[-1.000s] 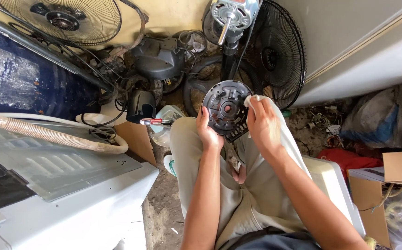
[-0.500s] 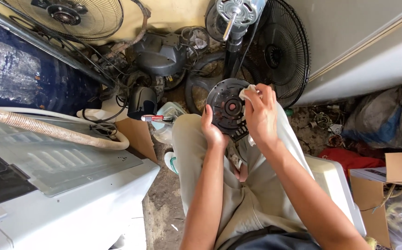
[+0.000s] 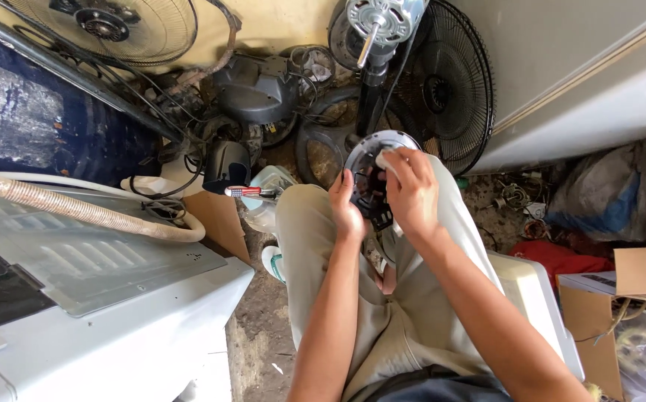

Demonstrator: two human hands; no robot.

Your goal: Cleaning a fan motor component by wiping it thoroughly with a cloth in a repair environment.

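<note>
A round dark fan motor housing [image 3: 371, 175] with a pale rim rests above my knees. My left hand [image 3: 347, 212] grips its lower left edge, fingers curled around the rim. Against its right face my right hand [image 3: 410, 190] presses a small white cloth [image 3: 388, 159]. Both hands are over my lap, which is in beige trousers [image 3: 315, 238]. The housing's middle is partly hidden by my right fingers.
A fan motor on a black stand [image 3: 381, 26] and a black fan grille [image 3: 446, 85] stand just beyond. A red-handled screwdriver [image 3: 245, 192] lies on a box at left. A grey appliance lid [image 3: 77, 253] fills the left; cardboard boxes [image 3: 628, 283] sit at right.
The housing and both hands have shifted slightly up and right in view. My right hand has slid the cloth across the housing's face.
</note>
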